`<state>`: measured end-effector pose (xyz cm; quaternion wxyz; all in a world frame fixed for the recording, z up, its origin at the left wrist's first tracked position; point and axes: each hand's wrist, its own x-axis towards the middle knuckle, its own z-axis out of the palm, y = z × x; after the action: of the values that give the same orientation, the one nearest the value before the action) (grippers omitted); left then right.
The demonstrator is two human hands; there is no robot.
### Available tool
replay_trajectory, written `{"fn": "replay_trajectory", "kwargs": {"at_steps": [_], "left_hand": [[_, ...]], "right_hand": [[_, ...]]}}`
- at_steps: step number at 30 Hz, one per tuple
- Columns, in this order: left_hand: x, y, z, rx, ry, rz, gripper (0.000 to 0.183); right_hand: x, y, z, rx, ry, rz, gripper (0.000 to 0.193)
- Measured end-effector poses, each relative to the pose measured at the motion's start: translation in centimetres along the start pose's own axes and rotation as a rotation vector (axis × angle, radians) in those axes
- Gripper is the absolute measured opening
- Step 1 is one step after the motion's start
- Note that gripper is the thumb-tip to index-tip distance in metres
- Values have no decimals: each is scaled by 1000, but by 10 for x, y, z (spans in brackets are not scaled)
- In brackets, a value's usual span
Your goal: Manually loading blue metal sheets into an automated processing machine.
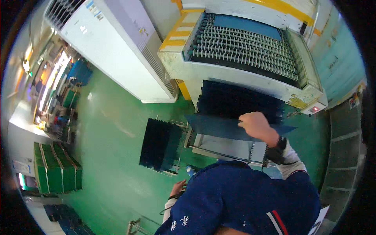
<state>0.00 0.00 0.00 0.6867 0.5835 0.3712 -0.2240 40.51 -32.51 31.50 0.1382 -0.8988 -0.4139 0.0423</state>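
Note:
My right hand (255,126) is closed, its fingers pinching the upper edge of a thin dark blue panel (219,127). The panel lies tilted across a metal rack (211,152) in front of me. Behind it in the rack stands a close row of several more dark panels (239,98). Low at my left side, my left hand (178,188) hangs with its fingers loosely apart and nothing visible in it. Nearest to that hand is a second rack, packed with upright dark panels (160,145).
Beyond the rack stands a cream machine (239,72) with rows of rollers (243,49) and a blue sheet (246,26) on its far end. A tall white cabinet unit (113,47) is at the left. Green strapped boxes (58,168) sit on the green floor (105,129).

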Motion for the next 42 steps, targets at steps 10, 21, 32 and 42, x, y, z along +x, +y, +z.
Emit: {"fn": "replay_trajectory", "kwargs": {"at_steps": [10, 21, 32, 42], "left_hand": [[16, 1, 7, 321, 19, 344, 50], [8, 39, 40, -84, 176, -202, 55], [-20, 63, 59, 32, 246, -219, 55], [-22, 66, 71, -43, 306, -310, 54]], "right_hand": [[-34, 112, -102, 404, 407, 312, 18], [-3, 208, -59, 1876, 903, 480, 43], [56, 218, -3, 2073, 712, 611, 12], [68, 201, -25, 1639, 378, 607, 26]]}}
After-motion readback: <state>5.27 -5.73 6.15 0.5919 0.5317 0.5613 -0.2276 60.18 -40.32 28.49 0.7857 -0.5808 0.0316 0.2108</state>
